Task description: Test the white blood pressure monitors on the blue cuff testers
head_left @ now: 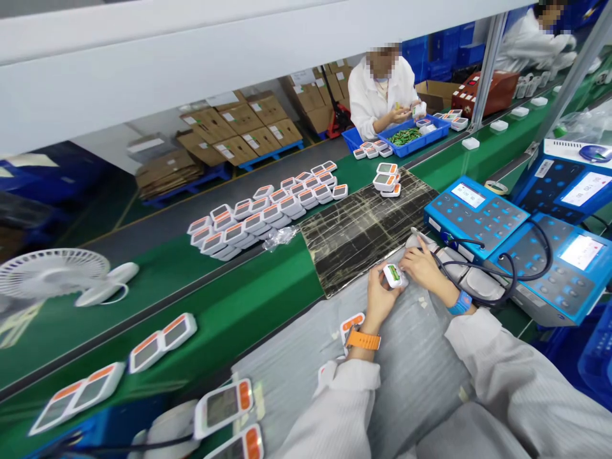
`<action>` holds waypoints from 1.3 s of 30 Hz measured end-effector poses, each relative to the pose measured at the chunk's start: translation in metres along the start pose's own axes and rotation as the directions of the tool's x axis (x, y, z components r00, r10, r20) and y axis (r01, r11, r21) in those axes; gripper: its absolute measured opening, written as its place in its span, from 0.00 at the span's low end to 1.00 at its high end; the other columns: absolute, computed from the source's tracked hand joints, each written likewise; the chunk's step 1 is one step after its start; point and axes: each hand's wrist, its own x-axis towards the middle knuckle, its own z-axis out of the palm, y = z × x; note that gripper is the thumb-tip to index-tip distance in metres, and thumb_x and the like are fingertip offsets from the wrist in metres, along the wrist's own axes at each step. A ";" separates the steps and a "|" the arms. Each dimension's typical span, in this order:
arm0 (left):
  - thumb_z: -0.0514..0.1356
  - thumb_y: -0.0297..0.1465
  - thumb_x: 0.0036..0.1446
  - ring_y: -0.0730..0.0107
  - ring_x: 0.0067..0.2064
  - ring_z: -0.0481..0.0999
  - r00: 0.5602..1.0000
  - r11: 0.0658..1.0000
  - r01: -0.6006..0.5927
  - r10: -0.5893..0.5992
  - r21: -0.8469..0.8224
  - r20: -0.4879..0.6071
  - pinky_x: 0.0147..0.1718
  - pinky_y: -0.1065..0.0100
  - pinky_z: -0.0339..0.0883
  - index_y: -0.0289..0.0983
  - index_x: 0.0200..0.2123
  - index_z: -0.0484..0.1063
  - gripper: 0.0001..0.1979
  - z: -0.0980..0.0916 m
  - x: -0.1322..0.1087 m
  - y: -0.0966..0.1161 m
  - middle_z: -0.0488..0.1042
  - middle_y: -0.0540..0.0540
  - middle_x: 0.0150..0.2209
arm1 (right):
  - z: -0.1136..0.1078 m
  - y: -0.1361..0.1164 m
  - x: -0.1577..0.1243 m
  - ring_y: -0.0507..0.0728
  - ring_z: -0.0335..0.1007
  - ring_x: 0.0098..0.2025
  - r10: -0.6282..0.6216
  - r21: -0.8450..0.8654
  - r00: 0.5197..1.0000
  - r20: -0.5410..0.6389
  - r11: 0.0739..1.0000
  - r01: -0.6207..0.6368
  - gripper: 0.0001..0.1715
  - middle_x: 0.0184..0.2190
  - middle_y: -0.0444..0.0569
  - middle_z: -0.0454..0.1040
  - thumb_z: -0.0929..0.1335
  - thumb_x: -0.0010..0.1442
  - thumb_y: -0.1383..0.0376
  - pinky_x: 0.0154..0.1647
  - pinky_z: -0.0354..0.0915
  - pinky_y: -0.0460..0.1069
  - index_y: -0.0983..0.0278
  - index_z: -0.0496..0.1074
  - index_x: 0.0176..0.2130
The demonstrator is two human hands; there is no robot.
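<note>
Your left hand point(380, 294) is closed around a small white handheld unit point(393, 276), thumb and fingers gripping its sides, with a green patch showing on the face turned up; it looks like a battery in an open bay, though it is too small to be sure. Your right hand point(423, 266) has its fingertips at the unit's right edge; whether they pinch it or only touch it, you cannot tell from here. The step in hand appears to be close work on that unit, held just above the grey mat point(415, 357). The next move calls for a steady left grip, with the right fingertips working lightly so the unit does not tilt. Near your left wrist, an orange-and-white unit point(352, 324) lies on the mat, partly hidden. To the right stand blue instrument boxes point(478, 209) with a black cable point(514, 271) looping near your right forearm, so mind that it does not snag. Farther off lies a dark board point(356, 233), with stacked screen units point(261, 222) to its left; at the far side, a co-worker point(380, 102) sits behind a blue tray point(421, 145).
</note>
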 end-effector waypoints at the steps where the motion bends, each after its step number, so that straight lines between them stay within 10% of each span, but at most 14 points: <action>1: 0.69 0.18 0.32 0.54 0.59 0.72 1.000 1.000 -0.006 0.006 0.003 -0.006 0.52 0.53 0.73 0.40 0.49 0.66 0.37 0.000 0.000 -0.001 0.66 0.41 0.59 | 0.000 0.001 -0.002 0.60 0.68 0.55 -0.012 0.025 1.000 -0.009 1.000 0.013 0.11 0.41 0.48 0.77 0.67 0.65 0.71 0.75 0.37 0.69 0.60 0.77 0.44; 39: 0.72 0.22 0.41 0.52 0.58 0.73 0.967 0.950 -0.248 0.255 0.191 -0.009 0.52 0.51 0.75 0.43 0.59 0.67 0.40 0.018 0.003 0.004 0.69 0.39 0.58 | 0.007 0.012 -0.011 0.61 0.70 0.56 -0.116 0.071 0.992 -0.056 0.990 0.120 0.16 0.44 0.51 0.79 0.62 0.63 0.75 0.73 0.44 0.71 0.62 0.77 0.34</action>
